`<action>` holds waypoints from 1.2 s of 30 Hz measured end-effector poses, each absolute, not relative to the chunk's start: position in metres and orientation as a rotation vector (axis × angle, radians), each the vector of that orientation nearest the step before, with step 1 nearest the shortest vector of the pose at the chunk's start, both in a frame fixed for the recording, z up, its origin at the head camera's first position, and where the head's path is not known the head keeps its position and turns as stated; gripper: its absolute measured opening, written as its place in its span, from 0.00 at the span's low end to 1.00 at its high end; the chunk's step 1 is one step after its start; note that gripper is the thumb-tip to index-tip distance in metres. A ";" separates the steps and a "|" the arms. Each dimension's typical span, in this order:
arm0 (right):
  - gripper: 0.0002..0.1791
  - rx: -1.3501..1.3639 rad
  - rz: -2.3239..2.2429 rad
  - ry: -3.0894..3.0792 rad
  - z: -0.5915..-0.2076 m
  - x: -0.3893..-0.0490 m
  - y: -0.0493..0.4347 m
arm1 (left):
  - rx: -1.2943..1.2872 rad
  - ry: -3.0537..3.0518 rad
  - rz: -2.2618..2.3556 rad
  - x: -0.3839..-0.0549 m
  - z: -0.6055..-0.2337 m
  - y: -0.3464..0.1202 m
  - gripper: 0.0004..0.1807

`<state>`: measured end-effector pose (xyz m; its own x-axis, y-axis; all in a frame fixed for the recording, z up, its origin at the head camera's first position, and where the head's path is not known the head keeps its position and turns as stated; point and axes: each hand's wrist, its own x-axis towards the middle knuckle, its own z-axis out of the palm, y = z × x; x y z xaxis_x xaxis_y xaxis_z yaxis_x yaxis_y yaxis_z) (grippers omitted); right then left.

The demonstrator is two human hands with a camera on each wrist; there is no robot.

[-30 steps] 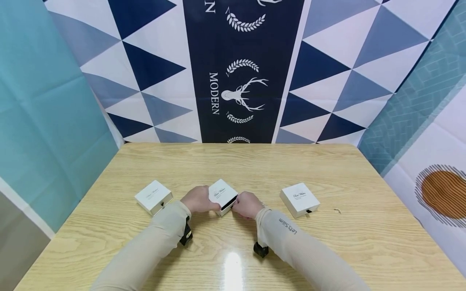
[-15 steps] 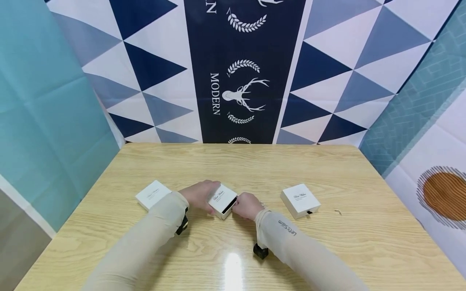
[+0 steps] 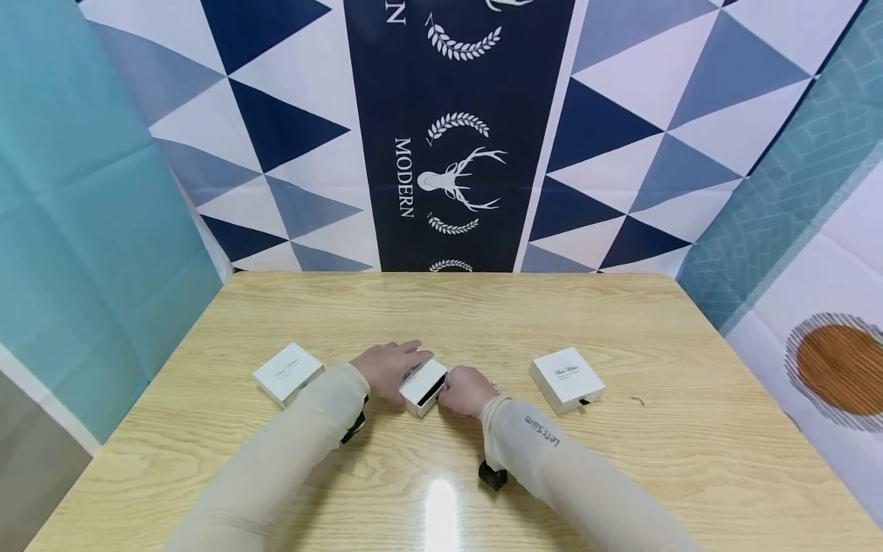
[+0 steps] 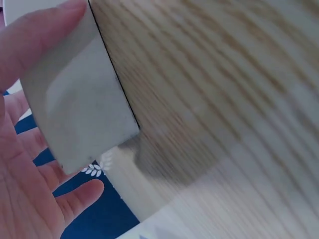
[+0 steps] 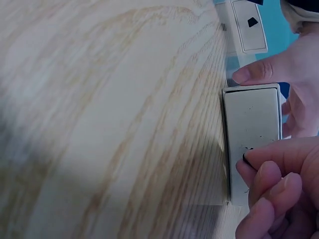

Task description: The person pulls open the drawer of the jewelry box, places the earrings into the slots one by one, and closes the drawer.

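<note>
A small white drawer-style gift box (image 3: 425, 382) with printed lettering stands at mid-table. My left hand (image 3: 393, 369) grips its sleeve, fingers over the top and thumb along one side. In the left wrist view, the thumb (image 4: 40, 40) lies on the box's pale side (image 4: 84, 94), while the other fingers spread behind it. Close against the drawer front (image 5: 251, 117), my right hand (image 3: 467, 391) pinches a small black pull tab (image 5: 245, 158) between thumb and forefinger. A dark strip shows along the drawer's top edge in the head view.
Similar white boxes lie on either side: one at left (image 3: 287, 372), partly behind the left sleeve, and one at right (image 3: 567, 379) with a black tab. A tiny scrap (image 3: 639, 400) lies beside the right box. The wooden table (image 3: 552, 307) ends at a patterned cloth backdrop.
My left hand has shifted its hold, its fingers now reaching farther over the box's top. The right hand stays at the tab. The side boxes have not moved.
</note>
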<state>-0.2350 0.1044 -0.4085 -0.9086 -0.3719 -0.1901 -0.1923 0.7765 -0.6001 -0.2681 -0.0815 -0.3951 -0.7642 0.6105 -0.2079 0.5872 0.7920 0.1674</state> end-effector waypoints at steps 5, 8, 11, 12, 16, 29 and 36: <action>0.25 -0.421 -0.850 2.674 -0.408 -0.234 0.105 | 0.994 2.768 0.072 -0.271 -0.396 -0.079 0.49; 0.24 -0.412 -0.862 2.676 -0.407 -0.232 0.106 | 1.020 2.775 0.050 -0.271 -0.395 -0.079 0.48; 0.24 -0.408 -0.869 2.669 -0.406 -0.229 0.107 | 1.047 2.765 0.034 -0.271 -0.395 -0.079 0.48; 0.24 -0.409 -0.869 2.672 -0.406 -0.229 0.108 | 1.054 2.762 0.033 -0.272 -0.395 -0.079 0.48; 0.24 -0.412 -0.867 2.671 -0.404 -0.227 0.110 | 1.073 2.760 0.022 -0.272 -0.395 -0.079 0.49; 0.21 -0.397 -0.886 2.697 -0.403 -0.220 0.120 | 1.064 2.746 -0.041 -0.271 -0.392 -0.073 0.50; 0.19 -0.418 -0.859 2.738 -0.404 -0.217 0.123 | 1.072 2.734 0.106 -0.273 -0.395 -0.078 0.52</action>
